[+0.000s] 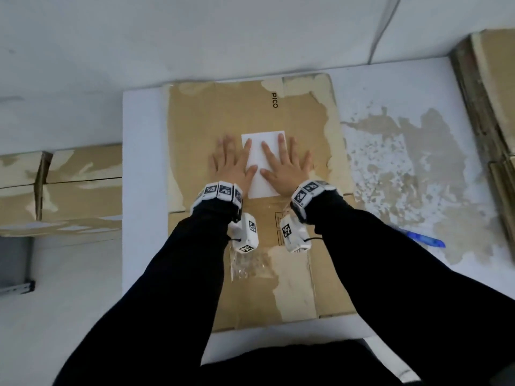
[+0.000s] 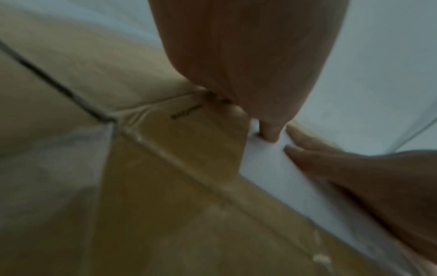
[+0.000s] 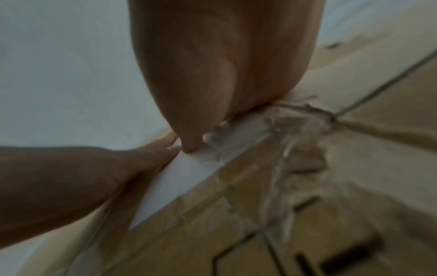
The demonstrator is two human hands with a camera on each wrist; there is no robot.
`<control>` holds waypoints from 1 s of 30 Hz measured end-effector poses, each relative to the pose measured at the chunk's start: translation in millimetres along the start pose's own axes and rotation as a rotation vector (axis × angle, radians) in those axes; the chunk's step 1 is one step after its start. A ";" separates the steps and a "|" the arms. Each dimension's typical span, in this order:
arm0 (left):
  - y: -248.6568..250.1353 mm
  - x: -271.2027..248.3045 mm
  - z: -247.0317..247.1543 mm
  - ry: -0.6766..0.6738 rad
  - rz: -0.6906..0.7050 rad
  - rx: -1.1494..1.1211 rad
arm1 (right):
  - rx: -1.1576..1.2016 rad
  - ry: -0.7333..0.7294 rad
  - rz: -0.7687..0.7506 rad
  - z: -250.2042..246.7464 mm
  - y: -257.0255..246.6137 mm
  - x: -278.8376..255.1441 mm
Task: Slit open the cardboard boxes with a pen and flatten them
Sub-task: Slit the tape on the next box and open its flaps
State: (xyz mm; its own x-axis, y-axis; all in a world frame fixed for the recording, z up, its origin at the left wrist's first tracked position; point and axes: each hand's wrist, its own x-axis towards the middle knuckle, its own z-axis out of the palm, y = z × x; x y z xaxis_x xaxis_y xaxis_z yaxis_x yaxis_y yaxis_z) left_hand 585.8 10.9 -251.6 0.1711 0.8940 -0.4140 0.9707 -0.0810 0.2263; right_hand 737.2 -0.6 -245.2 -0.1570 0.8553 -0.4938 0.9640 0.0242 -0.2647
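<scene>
Two hands, left hand [image 1: 232,162] and right hand [image 1: 284,162], fingers spread, pressing flattened box [image 1: 211,112]; label [image 1: 260,188] beneath fingertips; possible spring-back if released early.

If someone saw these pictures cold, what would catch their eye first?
Two hands, the left hand and the right hand, pressing flat on a flattened cardboard box at the table's middle, fingers across its white label. Next, the blue pen lying right of the box.
</scene>
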 end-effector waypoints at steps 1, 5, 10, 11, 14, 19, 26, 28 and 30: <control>-2.4 3.2 4.5 -0.003 0.005 0.011 | -0.006 0.001 -0.001 2.0 1.2 2.0; -1.7 4.5 4.7 -0.020 0.018 -0.015 | 0.013 0.006 0.002 4.0 4.1 5.3; -21.2 -25.6 -3.3 0.044 -0.152 -0.106 | 0.120 0.087 0.119 0.6 36.8 -20.1; -31.3 -39.5 -1.6 0.061 -0.211 -0.127 | 0.148 0.105 0.182 2.2 50.7 -32.6; -59.4 -80.5 7.6 0.125 -0.351 -0.187 | 0.265 0.238 0.338 10.0 86.8 -72.8; -58.2 -120.5 22.1 0.399 -0.527 -0.502 | 0.704 0.528 0.487 24.0 93.6 -110.0; -84.2 -148.6 14.9 0.364 -0.655 -0.848 | 0.664 0.339 0.451 21.9 89.7 -133.4; -77.6 -160.5 12.4 0.441 -0.608 -0.824 | 0.632 0.382 0.388 21.6 84.7 -143.0; -64.6 -173.4 5.8 0.532 -0.567 -0.790 | 0.635 0.408 0.336 14.0 83.5 -154.8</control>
State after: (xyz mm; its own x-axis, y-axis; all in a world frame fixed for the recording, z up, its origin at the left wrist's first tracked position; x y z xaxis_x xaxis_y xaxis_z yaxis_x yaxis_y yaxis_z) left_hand 494.4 -141.5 -199.6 -0.5422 0.8031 -0.2471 0.4720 0.5344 0.7012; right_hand 839.0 -138.2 -202.4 0.3263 0.8883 -0.3231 0.6215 -0.4592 -0.6348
